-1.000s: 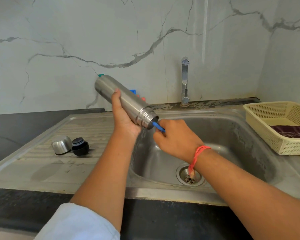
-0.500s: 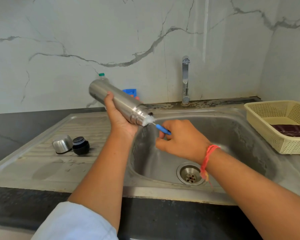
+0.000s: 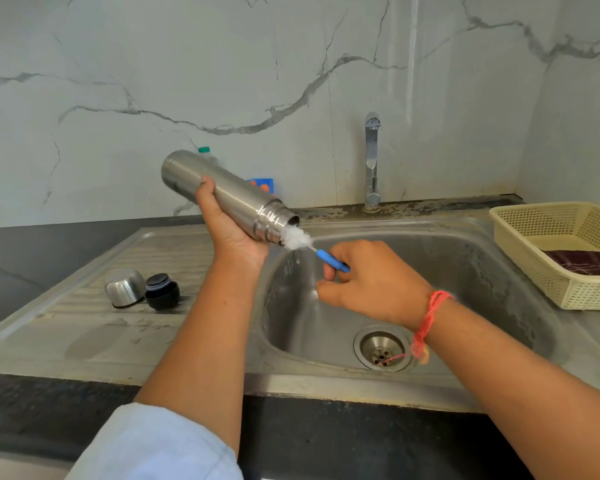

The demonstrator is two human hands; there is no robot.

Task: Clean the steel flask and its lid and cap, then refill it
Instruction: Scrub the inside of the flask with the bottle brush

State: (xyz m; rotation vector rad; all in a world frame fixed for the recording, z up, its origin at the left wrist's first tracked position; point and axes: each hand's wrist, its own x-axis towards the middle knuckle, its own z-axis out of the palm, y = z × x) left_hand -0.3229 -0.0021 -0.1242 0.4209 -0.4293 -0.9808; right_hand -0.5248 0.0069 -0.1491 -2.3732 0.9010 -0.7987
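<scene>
L hand [image 3: 232,233] curled round the flask [image 3: 222,195] from below; flask tilted, mouth pointing down twd the R hand [image 3: 371,285]. R hand pinches a blue-handled brush [image 3: 330,258] w/ thumb & fingers, white bristles right at the flask mouth. Steel cap [image 3: 124,287] & black lid [image 3: 161,292] lie touching on the drainer, left of the L hand. Sink [image 3: 465,265] under both hands.

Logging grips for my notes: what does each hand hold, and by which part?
Left hand grips the steel flask around its body; right hand pinches the bottle brush by its blue handle.
</scene>
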